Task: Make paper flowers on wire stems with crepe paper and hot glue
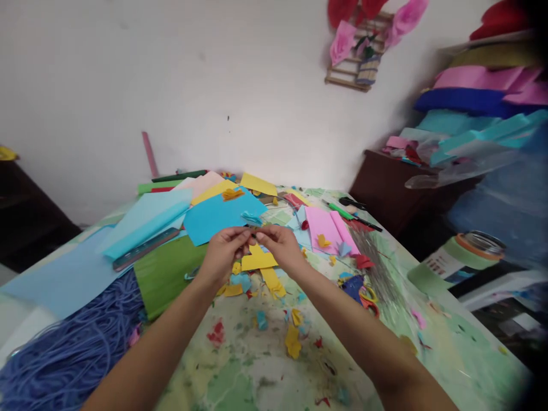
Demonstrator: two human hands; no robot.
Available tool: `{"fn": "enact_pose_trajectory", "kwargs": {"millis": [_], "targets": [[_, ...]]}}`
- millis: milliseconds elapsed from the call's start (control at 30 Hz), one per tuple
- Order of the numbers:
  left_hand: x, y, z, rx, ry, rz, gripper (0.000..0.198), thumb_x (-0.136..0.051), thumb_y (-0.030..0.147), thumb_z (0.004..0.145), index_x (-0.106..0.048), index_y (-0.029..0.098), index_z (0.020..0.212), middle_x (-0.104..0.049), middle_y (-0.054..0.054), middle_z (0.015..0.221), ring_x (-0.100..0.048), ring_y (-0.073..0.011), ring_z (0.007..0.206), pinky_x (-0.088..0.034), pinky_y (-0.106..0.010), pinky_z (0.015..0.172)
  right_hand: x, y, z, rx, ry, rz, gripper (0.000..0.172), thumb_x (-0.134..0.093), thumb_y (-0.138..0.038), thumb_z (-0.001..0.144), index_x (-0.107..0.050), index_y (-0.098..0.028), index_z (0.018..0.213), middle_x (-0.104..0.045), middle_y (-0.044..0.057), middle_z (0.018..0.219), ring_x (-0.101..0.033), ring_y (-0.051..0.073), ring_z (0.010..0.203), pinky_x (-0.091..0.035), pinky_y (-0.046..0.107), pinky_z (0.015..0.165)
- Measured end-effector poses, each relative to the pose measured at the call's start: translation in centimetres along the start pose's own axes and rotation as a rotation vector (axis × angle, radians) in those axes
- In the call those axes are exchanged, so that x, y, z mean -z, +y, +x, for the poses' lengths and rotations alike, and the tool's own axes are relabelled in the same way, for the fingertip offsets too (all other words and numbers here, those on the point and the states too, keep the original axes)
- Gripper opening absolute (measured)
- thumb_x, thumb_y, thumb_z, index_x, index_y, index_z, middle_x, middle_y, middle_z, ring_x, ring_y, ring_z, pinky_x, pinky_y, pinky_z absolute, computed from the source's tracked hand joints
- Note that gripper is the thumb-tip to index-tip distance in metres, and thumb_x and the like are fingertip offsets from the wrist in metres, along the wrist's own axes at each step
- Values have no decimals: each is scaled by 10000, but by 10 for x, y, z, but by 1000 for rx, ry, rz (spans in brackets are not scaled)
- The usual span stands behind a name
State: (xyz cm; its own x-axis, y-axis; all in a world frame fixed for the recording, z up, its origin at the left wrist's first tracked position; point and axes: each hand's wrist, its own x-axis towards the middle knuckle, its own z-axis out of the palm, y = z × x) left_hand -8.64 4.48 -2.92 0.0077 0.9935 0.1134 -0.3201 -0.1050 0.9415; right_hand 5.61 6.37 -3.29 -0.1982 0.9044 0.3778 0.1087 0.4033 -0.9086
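Observation:
My left hand (225,251) and my right hand (280,244) meet above the middle of the table, fingertips pinched together on a small thin dark piece (253,230) held between them. What the piece is I cannot make out. Just below the hands lie yellow paper pieces (257,261) and blue and yellow scraps (240,282). A blue paper sheet (214,220) lies just beyond the hands.
The table (240,365) has a green patterned cover strewn with paper scraps. Blue cords (72,348) are piled at the left, next to a green sheet (166,274). Pink paper (327,228) and green pens (342,211) lie to the right. A can (462,257) sits at the right edge.

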Motion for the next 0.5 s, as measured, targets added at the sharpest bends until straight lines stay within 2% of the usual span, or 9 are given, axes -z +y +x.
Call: {"fn": "enact_pose_trajectory", "kwargs": {"millis": [100,200,333,500], "targets": [[-2,-14,4,-17,0,-5,212,-711,287,649,-660,110,752,-566,10,534,-421,-37,432,-275,-150,399,-19,0,-7,-49,127,108,154,-606,-276,723,-687,-168,796,-665,15,714,-573,140,665,-431,269,659],[-6,-26,2,0,-19,40,241,-706,320,653,-672,109,763,-551,11,516,-438,-55,451,-306,-168,432,-26,11,-19,-110,285,240,155,-615,-279,716,-691,-179,805,-673,14,749,-576,149,704,-438,280,683],[-19,-44,-7,109,-58,57,268,-709,355,640,-689,111,749,-591,-15,563,-513,-88,512,-366,-186,484,-19,26,-40,-209,421,398,130,-658,-242,658,-686,-175,766,-674,15,755,-569,152,716,-430,300,718],[-34,-55,-24,228,-188,103,260,-673,358,681,-703,113,762,-627,-48,626,-560,-113,574,-404,-193,507,-6,30,-72,-284,517,517,146,-699,-231,636,-674,-172,768,-652,7,735,-555,143,715,-419,308,741]]}}
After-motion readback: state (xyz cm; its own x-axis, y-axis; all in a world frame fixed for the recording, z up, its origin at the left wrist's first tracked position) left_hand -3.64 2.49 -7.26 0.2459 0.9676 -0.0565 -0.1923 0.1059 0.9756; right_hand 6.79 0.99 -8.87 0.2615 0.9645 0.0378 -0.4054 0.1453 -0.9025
